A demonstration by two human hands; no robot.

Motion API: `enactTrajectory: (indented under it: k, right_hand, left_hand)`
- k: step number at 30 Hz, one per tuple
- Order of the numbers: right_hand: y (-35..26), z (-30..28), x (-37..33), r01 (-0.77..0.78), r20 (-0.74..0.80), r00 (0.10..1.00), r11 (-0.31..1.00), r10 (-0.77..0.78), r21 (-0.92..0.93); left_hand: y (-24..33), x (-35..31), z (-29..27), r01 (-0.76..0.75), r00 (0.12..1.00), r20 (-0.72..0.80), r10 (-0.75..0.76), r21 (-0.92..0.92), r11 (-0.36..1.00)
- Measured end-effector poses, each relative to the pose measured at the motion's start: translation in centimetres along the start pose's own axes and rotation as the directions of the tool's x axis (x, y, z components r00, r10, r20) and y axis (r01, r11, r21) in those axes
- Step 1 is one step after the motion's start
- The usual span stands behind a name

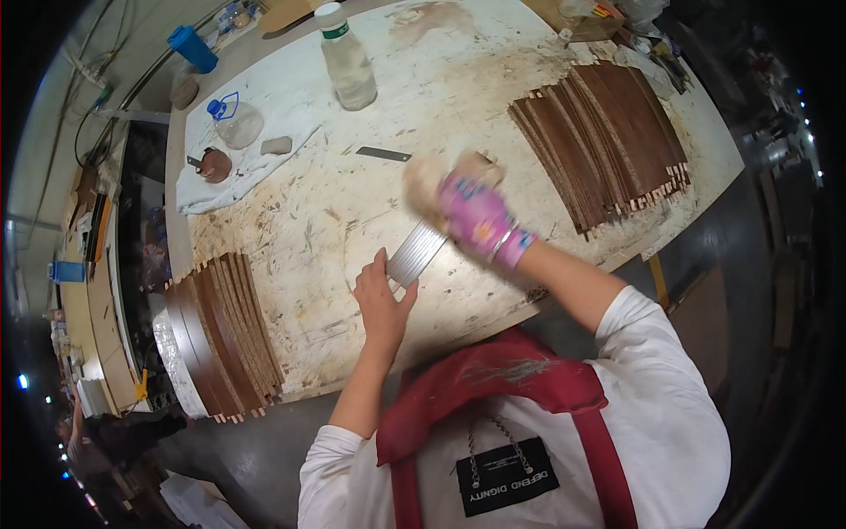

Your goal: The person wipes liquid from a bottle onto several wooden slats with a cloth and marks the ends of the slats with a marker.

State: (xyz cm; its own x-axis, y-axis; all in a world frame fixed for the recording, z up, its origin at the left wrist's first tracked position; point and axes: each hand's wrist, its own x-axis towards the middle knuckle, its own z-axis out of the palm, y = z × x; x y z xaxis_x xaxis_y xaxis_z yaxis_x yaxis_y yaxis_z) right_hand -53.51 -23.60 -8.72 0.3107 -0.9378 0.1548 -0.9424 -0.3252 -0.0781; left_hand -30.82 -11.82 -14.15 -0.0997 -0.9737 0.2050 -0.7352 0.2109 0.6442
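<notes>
Ribbed silver piece [416, 254] is at the near side of the worktable [308, 256], long axis slanting from near left to far right. Left hand [383, 304], the nearer, is clamped, thumb and fingers, on its near-left end. Gloved right hand [478, 216] overlaps its far-right end beside a blurred beige wad [423, 187]; grip undetermined. Open tabletop extends from the piece leftward to slats [225, 339]; the table edge lies nearer the wearer.

on table [304, 225]: left boards [225, 339], right boards [604, 141] | behind: bottle [351, 69] | between: workpiece [416, 255]
</notes>
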Motion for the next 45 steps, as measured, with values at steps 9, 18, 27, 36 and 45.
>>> enactTrajectory:
  k: [9, 18, 27, 36, 45]
  right_hand:
    - [4.1, 1.0, -0.7, 0.102, 0.096, 0.99, 0.993, -0.107, 0.053]
    - [2.9, 0.5, -1.5, 0.042, 0.126, 0.992, 0.994, -0.029, -0.105]
    - [11.0, 0.7, -1.4, -0.225, 0.043, 0.974, 0.973, 0.223, 0.051]
    - [-1.0, -6.1, -5.0, 0.134, -0.037, 0.991, 0.931, -0.129, 0.338]
    - [7.8, 6.6, 0.8, -0.394, 0.239, 0.919, 0.728, 0.312, 0.561]
  left_hand:
    - [-0.1, 0.0, 0.0, -0.027, 1.0, 0.0, 0.027, 0.012, 1.0]
    - [-0.2, -0.2, 0.3, -0.058, 0.998, -0.03, 0.06, 0.05, 0.997]
    - [0.5, -0.1, 0.1, -0.162, 0.985, -0.034, 0.17, 0.158, 0.974]
    - [3.1, -1.8, -2.4, 0.792, 0.593, 0.732, -0.335, -0.604, 0.083]
    - [2.0, -4.4, -3.0, 0.752, 0.487, 0.836, -0.253, -0.549, -0.366]
